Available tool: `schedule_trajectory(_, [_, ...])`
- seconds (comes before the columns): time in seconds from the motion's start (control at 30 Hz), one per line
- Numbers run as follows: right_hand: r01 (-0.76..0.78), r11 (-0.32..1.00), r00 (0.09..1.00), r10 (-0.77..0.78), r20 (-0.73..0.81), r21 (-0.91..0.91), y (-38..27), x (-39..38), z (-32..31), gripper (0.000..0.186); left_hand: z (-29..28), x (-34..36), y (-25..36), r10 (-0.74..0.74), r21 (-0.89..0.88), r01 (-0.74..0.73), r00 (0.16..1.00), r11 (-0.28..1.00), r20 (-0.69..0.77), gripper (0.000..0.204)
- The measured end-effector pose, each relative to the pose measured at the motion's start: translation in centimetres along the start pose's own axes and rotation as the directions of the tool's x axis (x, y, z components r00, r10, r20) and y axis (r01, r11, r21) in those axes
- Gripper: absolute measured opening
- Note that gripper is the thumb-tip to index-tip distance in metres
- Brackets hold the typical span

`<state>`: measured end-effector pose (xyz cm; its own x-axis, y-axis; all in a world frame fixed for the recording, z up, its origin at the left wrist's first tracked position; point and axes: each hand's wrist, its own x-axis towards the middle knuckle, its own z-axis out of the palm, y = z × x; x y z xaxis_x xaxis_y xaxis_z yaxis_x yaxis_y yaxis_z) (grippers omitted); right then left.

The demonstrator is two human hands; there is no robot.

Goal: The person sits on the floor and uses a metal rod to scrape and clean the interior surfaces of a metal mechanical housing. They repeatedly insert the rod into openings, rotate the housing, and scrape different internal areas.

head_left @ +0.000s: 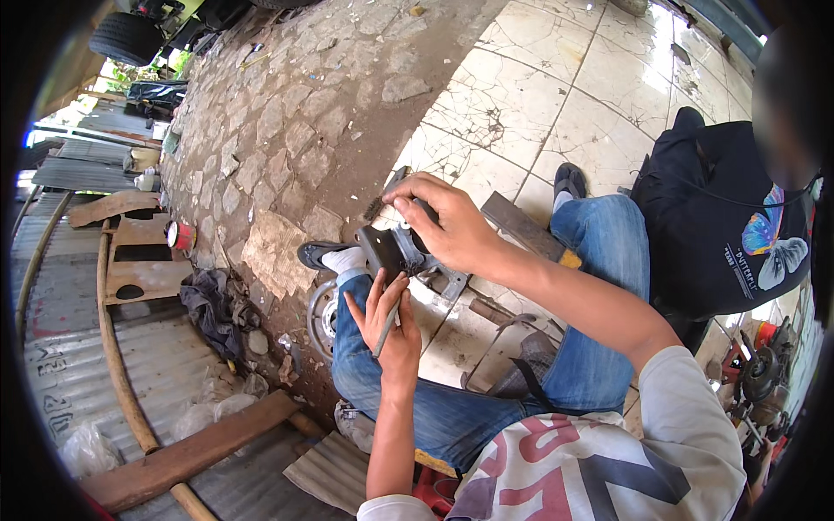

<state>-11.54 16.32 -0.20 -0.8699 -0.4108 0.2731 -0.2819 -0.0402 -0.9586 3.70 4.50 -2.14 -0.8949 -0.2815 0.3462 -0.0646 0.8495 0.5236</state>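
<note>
**Metal part gripped over the knee**

Rested on the left knee (356, 286): dark metal part (395, 247), clamped from above by right hand (447, 221). Just below the part, left hand (387, 326), closed around a thin metal rod (388, 319).

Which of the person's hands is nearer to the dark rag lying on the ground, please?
Left. The left hand, holding a thin metal rod, is nearer the dark rag; the right hand grips the metal part farther away.
</note>
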Motion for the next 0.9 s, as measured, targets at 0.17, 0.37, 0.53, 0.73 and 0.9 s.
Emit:
schedule_trajectory(0.17, [0.021,1.0,1.0,-0.021,-0.001,0.011,0.1,0.0,0.0,0.022,0.3,-0.5,-0.1,0.017,-0.009,-0.017,1.0,1.0,0.004,0.015])
schedule_trajectory(0.37, [0.023,1.0,1.0,-0.023,0.009,0.004,0.1,-0.1,0.2,0.02,-0.1,0.6,-0.5,0.077,0.053,-0.079,0.997,0.995,0.026,0.018])
schedule_trajectory(0.53, [-0.007,1.0,1.0,0.007,0.004,0.021,-0.1,0.1,-0.1,0.02,0.1,-0.4,-0.7,0.109,0.034,-0.111,0.993,0.993,0.038,0.014])
schedule_trajectory(0.73, [0.026,1.0,1.0,-0.027,0.007,0.007,0.1,0.0,-0.3,0.019,0.3,-0.6,-0.3,0.074,0.012,-0.074,0.996,0.997,0.041,0.016])
schedule_trajectory(0.9, [0.024,1.0,1.0,-0.024,-0.008,0.006,-0.5,-0.1,0.2,0.02,0.6,-1.2,-0.5,0.067,-0.001,-0.067,0.998,0.998,0.012,0.015])
